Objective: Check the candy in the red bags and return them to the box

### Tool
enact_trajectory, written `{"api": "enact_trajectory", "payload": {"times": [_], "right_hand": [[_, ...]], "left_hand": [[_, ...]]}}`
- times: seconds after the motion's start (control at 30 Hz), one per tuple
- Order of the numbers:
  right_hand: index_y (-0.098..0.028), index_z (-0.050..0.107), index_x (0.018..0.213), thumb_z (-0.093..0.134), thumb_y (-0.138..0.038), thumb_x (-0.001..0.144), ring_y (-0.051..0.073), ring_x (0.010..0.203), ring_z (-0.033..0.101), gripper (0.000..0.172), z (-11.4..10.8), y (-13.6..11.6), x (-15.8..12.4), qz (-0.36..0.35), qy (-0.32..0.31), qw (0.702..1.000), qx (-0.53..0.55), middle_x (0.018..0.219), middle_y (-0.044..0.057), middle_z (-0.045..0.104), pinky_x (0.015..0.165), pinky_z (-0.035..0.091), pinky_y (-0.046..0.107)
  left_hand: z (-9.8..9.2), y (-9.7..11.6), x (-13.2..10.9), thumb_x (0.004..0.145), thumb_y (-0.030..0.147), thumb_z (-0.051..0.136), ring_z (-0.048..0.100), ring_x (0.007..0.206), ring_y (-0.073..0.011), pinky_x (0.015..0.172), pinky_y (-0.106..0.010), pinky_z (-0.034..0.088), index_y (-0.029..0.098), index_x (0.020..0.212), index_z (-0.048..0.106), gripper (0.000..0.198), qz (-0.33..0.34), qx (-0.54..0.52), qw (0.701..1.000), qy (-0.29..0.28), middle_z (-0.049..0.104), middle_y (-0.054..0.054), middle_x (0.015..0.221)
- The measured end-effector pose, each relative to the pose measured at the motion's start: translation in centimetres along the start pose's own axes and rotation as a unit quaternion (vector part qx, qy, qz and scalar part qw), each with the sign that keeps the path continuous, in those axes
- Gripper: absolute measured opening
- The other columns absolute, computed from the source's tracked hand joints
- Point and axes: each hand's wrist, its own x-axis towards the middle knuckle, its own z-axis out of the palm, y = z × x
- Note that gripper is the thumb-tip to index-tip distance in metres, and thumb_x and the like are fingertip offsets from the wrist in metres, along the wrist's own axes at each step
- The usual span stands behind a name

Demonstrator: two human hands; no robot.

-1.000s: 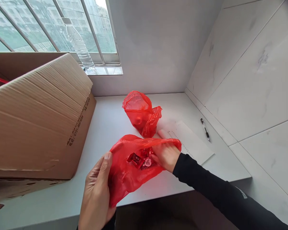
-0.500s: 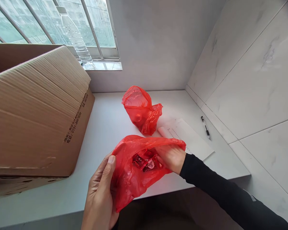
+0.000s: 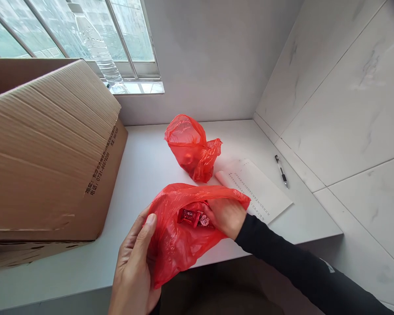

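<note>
My left hand (image 3: 136, 260) grips the left edge of a thin red plastic bag (image 3: 177, 249), thumb on the outside. The bag's mouth gapes towards me above the front of the table. Several red-wrapped candies (image 3: 191, 216) lie inside, some with a pink label. My right hand (image 3: 228, 215), in a black sleeve, reaches into the bag from the right. Its fingers are curled and pressed together on the candies; their tips are partly hidden among the wrappers.
Behind the bag stands a second red plastic bag (image 3: 197, 153), with round shapes showing through. Printed paper (image 3: 262, 188) and a pen (image 3: 281, 171) lie to the right. A large open cardboard box (image 3: 52, 153) fills the left side. On the windowsill is a clear bottle (image 3: 100, 52).
My right hand has shifted slightly left inside the bag, and the candies by its fingers lie differently. My left hand still holds the bag's edge. The view has moved a little.
</note>
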Motion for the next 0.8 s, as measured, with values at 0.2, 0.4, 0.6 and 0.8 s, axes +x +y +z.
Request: {"api": "enact_trajectory", "payload": {"times": [0.2, 0.4, 0.6, 0.8], "right_hand": [[-0.019, 0.061, 0.09, 0.034, -0.042, 0.102, 0.018, 0.076, 0.064, 0.038, -2.3, 0.3, -0.4, 0.028, -0.018, 0.981, 0.192, 0.084, 0.003, 0.068, 0.067, 0.048, 0.029], [-0.02, 0.058, 0.091, 0.035, -0.043, 0.102, 0.019, 0.084, 0.063, 0.035, -1.8, 0.7, -0.2, 0.032, -0.042, 0.965, 0.258, 0.09, 0.004, 0.066, 0.077, 0.049, 0.034], [-0.021, 0.056, 0.092, 0.032, -0.044, 0.102, 0.02, 0.089, 0.063, 0.035, -2.2, 0.9, -0.3, 0.01, -0.082, 0.963, 0.257, 0.095, 0.004, 0.066, 0.081, 0.049, 0.035], [-0.019, 0.058, 0.094, 0.031, -0.035, 0.103, 0.021, 0.083, 0.064, 0.033, -1.7, 1.1, -0.4, 0.016, -0.095, 0.978, 0.184, 0.092, 0.006, 0.068, 0.079, 0.05, 0.036]], "left_hand": [[0.3, 0.3, -0.2, 0.072, 0.039, 0.081, 0.075, 0.084, -0.0264, 0.063, -0.029, 0.061, 0.03, 0.133, 0.062, 0.065, 0.007, 0.006, 1.0, -0.004, 0.077, -0.003, 0.106], [0.1, 0.1, -0.3, 0.068, 0.038, 0.085, 0.075, 0.081, -0.0257, 0.065, -0.03, 0.062, 0.03, 0.129, 0.065, 0.065, 0.014, 0.013, 1.0, 0.008, 0.077, -0.004, 0.103], [0.1, 0.2, -0.3, 0.069, 0.037, 0.084, 0.076, 0.078, -0.0235, 0.065, -0.028, 0.061, 0.029, 0.129, 0.065, 0.063, 0.022, 0.01, 1.0, -0.007, 0.077, -0.003, 0.102], [-0.3, 0.1, -0.1, 0.069, 0.034, 0.085, 0.076, 0.079, -0.0221, 0.066, -0.026, 0.061, 0.028, 0.129, 0.065, 0.063, 0.017, 0.003, 1.0, 0.01, 0.077, -0.003, 0.103]]}}
